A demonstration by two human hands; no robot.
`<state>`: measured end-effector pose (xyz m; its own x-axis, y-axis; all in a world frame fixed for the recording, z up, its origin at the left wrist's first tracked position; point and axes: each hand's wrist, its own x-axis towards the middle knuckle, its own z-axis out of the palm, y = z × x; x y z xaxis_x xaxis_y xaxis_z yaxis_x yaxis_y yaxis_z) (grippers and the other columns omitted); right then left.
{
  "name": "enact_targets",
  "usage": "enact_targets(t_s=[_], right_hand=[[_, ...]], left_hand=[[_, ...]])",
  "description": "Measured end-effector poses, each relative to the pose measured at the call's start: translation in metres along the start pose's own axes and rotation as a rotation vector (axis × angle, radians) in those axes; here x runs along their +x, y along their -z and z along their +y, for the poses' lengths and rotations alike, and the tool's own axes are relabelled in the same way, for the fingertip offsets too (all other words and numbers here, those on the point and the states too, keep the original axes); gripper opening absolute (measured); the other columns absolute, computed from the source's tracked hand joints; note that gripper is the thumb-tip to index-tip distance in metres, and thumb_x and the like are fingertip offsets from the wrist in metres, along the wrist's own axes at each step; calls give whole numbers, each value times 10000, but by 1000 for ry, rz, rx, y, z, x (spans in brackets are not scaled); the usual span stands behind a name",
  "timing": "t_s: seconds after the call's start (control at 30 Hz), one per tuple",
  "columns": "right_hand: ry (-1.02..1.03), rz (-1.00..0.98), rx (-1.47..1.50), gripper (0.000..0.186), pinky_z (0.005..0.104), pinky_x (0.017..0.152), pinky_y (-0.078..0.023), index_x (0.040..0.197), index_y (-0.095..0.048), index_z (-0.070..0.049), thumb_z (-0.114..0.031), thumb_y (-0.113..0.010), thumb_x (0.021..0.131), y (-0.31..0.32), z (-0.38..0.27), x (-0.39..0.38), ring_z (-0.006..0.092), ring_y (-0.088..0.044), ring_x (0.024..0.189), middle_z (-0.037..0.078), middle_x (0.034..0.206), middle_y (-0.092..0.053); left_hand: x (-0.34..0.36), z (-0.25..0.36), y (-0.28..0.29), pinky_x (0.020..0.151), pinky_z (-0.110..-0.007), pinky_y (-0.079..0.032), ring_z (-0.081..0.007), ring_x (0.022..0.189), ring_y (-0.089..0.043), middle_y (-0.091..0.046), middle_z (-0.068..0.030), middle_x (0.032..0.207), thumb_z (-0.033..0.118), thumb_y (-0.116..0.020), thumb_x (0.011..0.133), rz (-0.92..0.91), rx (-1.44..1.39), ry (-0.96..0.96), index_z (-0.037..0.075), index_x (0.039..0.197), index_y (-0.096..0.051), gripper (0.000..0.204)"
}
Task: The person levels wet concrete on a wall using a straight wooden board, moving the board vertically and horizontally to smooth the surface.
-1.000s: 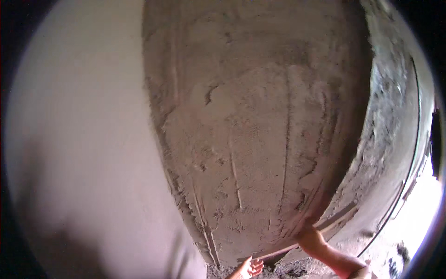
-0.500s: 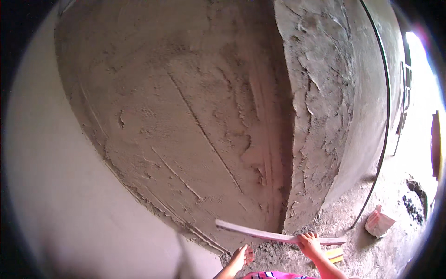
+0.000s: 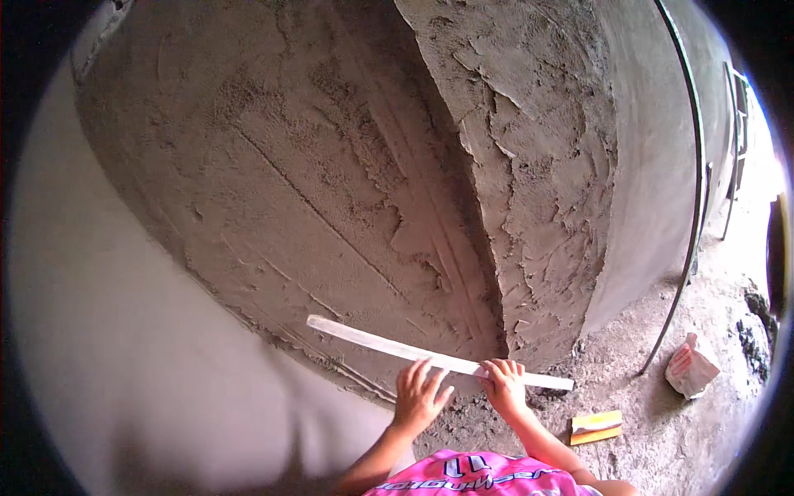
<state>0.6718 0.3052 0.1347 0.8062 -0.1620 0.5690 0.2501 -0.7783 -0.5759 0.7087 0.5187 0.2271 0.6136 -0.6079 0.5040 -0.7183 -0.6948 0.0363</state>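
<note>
A long pale straightedge bar (image 3: 358, 337) lies crosswise low in the view, before the rough grey plastered wall (image 3: 289, 165). My right hand (image 3: 504, 386) grips it right of its middle, fingers curled over its edge. My left hand (image 3: 418, 398) is just below the bar with fingers apart, the tips at or very near its lower edge; whether they touch I cannot tell. Past the bar's right end a yellow float-like tool (image 3: 595, 422) lies on the rough floor.
A smooth pale wall (image 3: 141, 322) fills the left, a rougher plastered strip (image 3: 546, 207) the right. A long dark rod (image 3: 691, 165) leans near a smooth wall. A crumpled bag (image 3: 691, 372), dark mortar (image 3: 757, 318) and a frame-like ladder (image 3: 736, 140) stand or lie farther right.
The view has swung down and rightward, showing more floor. The bar appears higher and farther left in the picture, and my left hand has moved up to it.
</note>
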Motion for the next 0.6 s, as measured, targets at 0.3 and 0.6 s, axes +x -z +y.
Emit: enact_targets(t_s=[0.3, 0.6], right_hand=[[273, 4, -15, 322, 413, 898, -412, 1107, -636, -129, -192, -689, 797, 21, -54, 59, 245, -572, 1011, 34, 1068, -631], [359, 158, 7, 448, 449, 971, -385, 1262, -551, -58, -110, -642, 828, 52, -89, 112, 301, -533, 1123, 123, 1205, -574]], left_hand=[[27, -45, 52, 1105, -550, -264, -243, 1307, -426, -514, -51, 1314, 310, -745, 791, -213, 392, -88, 165, 1340, -509, 615], [98, -91, 169, 1020, -487, -342, -245, 1168, -511, -569, -32, 1199, 166, -724, 745, -9, 532, -221, 149, 1168, -612, 438]])
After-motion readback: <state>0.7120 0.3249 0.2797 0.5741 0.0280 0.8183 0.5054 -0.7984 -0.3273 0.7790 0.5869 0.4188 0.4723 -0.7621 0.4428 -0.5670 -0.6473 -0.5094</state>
